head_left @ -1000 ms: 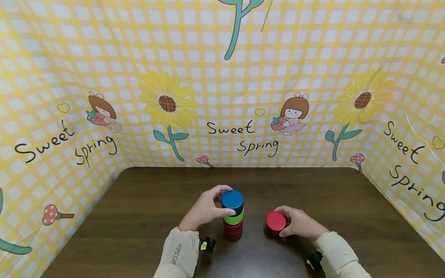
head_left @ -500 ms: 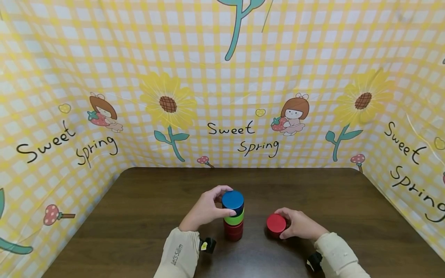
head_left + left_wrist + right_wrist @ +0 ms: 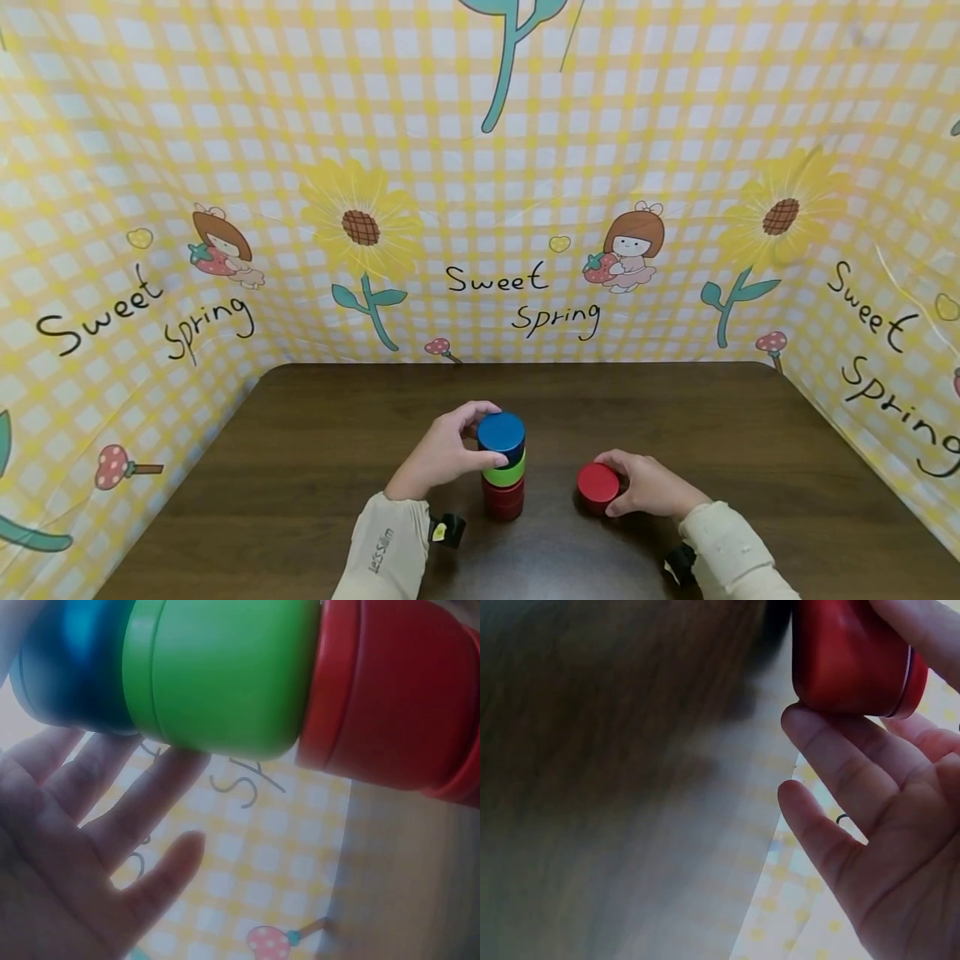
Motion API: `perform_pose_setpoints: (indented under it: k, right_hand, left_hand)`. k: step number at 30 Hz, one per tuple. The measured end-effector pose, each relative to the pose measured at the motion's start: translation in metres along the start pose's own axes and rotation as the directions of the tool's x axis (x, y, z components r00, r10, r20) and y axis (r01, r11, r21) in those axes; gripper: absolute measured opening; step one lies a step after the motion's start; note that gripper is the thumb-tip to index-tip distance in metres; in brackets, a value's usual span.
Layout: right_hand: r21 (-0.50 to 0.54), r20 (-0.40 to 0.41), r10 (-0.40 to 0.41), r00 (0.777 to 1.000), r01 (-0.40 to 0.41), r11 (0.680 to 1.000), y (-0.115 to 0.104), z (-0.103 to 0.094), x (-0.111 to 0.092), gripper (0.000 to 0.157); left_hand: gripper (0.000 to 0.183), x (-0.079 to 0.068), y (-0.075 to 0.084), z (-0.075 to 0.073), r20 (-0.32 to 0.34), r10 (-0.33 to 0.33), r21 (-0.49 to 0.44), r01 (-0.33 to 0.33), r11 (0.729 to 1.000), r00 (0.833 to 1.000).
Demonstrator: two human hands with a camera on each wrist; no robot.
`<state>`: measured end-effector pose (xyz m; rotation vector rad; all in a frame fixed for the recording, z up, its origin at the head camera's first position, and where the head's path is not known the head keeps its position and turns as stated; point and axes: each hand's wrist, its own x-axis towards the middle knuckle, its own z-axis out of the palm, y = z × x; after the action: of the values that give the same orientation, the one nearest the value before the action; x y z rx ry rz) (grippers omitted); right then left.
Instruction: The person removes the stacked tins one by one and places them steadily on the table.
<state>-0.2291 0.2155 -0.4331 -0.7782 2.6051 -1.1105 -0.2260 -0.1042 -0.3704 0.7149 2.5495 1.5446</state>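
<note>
Two hands are busy at this dark worktop, and the thing to watch from here is the sideways gap between them. The left hand has its fingers wrapped round the blue canister at the top of a tower, thumb across the near side and fingers behind. Beneath it sit the green canister and, lowest, a red section; whether that is one piece or two I can't make out. The tower's long axis looks upright.

Off to the person's right, apart from the tower, the loose red canister is pinched by the right hand, thumb on the near side, fingers on the far side, the little finger clear of it. It looks upright as well, lid up, so the two axes run roughly parallel. Its top is well below the blue one, and I can't tell whether its base touches the wood.

So the tower lies to the left of the right hand's fingers, with the pinched canister on the side facing it. The left hand is by far the nearer to the tower.
</note>
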Motion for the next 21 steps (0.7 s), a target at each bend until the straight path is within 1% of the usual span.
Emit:
perform_pose_setpoints:
  k: [10,13,16,18,21]
  right_hand:
    - [-0.019,0.008,0.011,1.000,-0.011,1.000,-0.001,0.000,-0.002,0.059]
    - [-0.002,0.015,0.005,1.000,-0.005,1.000,0.000,-0.001,-0.003,0.060]
    - [0.039,0.027,0.004,1.000,-0.005,0.999,-0.002,-0.004,-0.004,0.061]
    - [0.081,0.044,0.025,0.999,-0.029,0.996,-0.004,-0.007,-0.005,0.063]
    - [0.074,0.054,0.054,0.997,-0.058,0.996,-0.011,-0.015,-0.006,0.065]
  left_hand:
    - [0.052,-0.001,-0.001,0.002,-0.016,0.007,0.014,-0.006,1.000,1.000]
    - [0.052,-0.001,-0.002,0.002,-0.020,0.009,0.007,-0.009,1.000,1.000]
    - [0.053,-0.002,-0.002,0.003,-0.027,0.009,0.000,-0.009,1.000,1.000]
    - [0.053,-0.002,-0.002,0.003,-0.030,0.014,0.002,-0.014,1.000,0.999]
    - [0.054,-0.002,-0.001,0.003,-0.031,0.022,0.014,-0.021,1.000,0.999]
